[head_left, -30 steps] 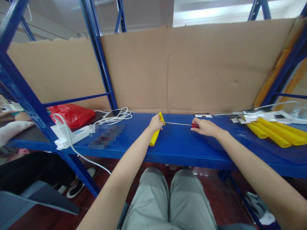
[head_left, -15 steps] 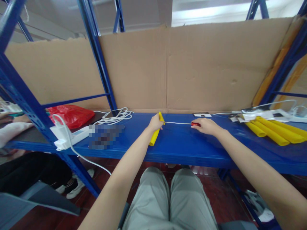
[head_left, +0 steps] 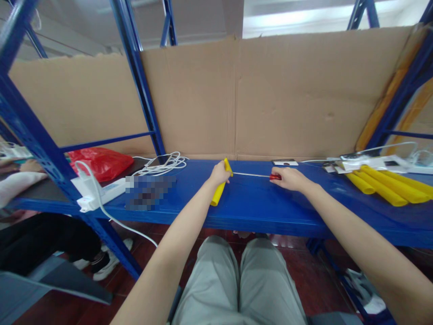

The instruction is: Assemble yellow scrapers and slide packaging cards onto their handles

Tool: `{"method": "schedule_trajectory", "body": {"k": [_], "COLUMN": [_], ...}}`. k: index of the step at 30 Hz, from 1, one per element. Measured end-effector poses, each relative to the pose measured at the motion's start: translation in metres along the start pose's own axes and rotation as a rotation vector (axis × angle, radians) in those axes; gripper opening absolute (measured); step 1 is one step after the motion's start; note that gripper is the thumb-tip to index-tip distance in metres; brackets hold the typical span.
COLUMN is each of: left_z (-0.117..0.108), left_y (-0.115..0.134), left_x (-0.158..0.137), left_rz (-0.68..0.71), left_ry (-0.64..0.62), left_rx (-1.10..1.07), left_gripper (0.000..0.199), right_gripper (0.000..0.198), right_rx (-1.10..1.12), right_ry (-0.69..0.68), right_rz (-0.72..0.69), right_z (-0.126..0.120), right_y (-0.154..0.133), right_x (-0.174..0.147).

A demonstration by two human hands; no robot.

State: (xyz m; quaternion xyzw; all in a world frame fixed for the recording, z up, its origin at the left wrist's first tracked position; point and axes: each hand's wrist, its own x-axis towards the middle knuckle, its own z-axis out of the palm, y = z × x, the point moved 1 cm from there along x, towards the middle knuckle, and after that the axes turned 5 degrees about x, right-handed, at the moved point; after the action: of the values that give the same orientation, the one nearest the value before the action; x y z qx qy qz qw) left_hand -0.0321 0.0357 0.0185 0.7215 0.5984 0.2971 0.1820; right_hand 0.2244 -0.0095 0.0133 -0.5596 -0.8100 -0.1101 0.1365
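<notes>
My left hand (head_left: 220,174) is closed around a yellow tube (head_left: 218,193) that slants across the blue shelf top. My right hand (head_left: 287,178) grips the red handle of a screwdriver (head_left: 251,174). Its thin metal shaft runs left to the side of the tube, by my left fingers. Whether the tip touches the tube or goes into it, I cannot make out.
Several yellow tubes (head_left: 389,186) lie at the right beside white cables. A small card (head_left: 285,162) lies behind my right hand. To the left are coiled white cable (head_left: 165,163), a power strip (head_left: 113,192) and a red plastic bag (head_left: 100,163). Cardboard (head_left: 270,99) stands behind.
My right hand has turned slightly, and the red handle shows a little lower and more fully. My left hand and the tube have stayed in place.
</notes>
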Motion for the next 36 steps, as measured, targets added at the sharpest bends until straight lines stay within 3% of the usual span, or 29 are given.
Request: {"method": "schedule_trajectory", "body": {"k": [9,18,26,30,36], "left_z": [0.004,0.004,0.005,0.013,0.017], "left_y": [0.0,0.007,-0.004,-0.01,-0.016], "left_x": [0.002,-0.006,0.005,0.013,0.018], "left_rz": [-0.046,0.003,0.254,0.429,0.625], "left_ry": [-0.069,-0.135,-0.093,0.016,-0.008], "left_rx": [-0.206,-0.388,-0.262,-0.14,-0.045], "left_gripper": [0.022,0.035,0.047,0.04,0.038], "right_gripper": [0.008,0.006,0.006,0.005,0.004], "right_rx": [0.039,0.097,0.106,0.12,0.193], "right_ry": [-0.027,-0.03,-0.032,-0.041,-0.084], "right_rz": [0.067,0.115,0.133,0.183,0.21], "right_z": [0.003,0.01,0.012,0.012,0.012], "right_y": [0.007,0.022,0.033,0.04,0.053], "right_x": [0.003,0.005,0.005,0.005,0.001]}}
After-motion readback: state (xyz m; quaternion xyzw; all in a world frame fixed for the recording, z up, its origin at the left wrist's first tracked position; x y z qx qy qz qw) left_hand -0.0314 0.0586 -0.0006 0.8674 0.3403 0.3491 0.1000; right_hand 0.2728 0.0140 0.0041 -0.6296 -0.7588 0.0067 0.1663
